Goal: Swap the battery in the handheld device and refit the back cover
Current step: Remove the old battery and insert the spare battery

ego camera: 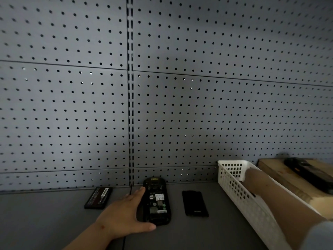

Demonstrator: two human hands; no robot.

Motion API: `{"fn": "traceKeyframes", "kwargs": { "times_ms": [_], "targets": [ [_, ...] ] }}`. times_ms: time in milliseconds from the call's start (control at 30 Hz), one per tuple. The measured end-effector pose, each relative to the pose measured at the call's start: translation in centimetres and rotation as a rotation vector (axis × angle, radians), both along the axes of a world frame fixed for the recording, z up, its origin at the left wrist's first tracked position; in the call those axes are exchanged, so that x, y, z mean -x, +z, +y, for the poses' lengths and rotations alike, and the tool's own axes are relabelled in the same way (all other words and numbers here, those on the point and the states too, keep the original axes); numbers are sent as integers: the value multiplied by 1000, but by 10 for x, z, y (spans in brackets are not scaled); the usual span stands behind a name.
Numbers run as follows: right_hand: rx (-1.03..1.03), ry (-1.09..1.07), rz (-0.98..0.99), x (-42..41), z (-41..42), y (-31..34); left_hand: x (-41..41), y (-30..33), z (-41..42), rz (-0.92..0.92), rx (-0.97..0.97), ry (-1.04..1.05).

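Note:
The black handheld device (156, 201) lies face down on the grey bench, its battery bay uncovered and showing labels. My left hand (124, 213) rests against the device's left side, thumb along its near end, holding it in place. A black battery (98, 197) with a label strip lies to the left near the wall. To the right of the device, a flat black back cover (194, 203) lies on the bench. My right forearm reaches into the white basket (234, 186); the right hand (249, 175) is mostly hidden behind its wall.
A grey pegboard wall (162, 87) stands right behind the bench. A cardboard box (281, 175) at the far right carries another black device (310, 172) on top. The basket runs along the right side of the bench.

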State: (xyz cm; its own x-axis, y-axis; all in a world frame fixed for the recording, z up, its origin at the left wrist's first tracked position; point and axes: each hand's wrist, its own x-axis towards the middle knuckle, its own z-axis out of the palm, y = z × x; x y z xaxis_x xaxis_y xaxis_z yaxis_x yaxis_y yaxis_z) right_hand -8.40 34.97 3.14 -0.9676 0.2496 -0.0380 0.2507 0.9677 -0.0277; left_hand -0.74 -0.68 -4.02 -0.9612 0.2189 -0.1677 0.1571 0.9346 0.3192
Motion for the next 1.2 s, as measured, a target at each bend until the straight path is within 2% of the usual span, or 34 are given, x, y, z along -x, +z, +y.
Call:
{"fn": "traceKeyframes", "kwargs": {
  "times_ms": [67,167,200,267,367,533,1033,1100,1200],
  "targets": [
    [67,48,128,-9,-13,26,0,1,0,1,4,1],
    [332,232,440,-34,-51,56,-1,1,0,-5,6,1],
    [408,345,437,-44,-67,57,-1,1,0,-6,6,0],
    [506,574,271,-61,-95,41,-1,1,0,-8,8,0],
    [403,769,-16,-68,-126,-5,0,-1,-1,-6,7,0],
    [270,749,-222,-55,-132,-56,-1,0,1,-13,18,12],
    [156,821,-136,-49,-129,-71,4,-3,-5,-21,12,-35],
    [157,820,-128,-49,-129,-71,1,-1,-10,60,-29,19],
    [164,811,-127,-51,-129,-72,-2,-4,-24,425,21,255]
  ]
}}
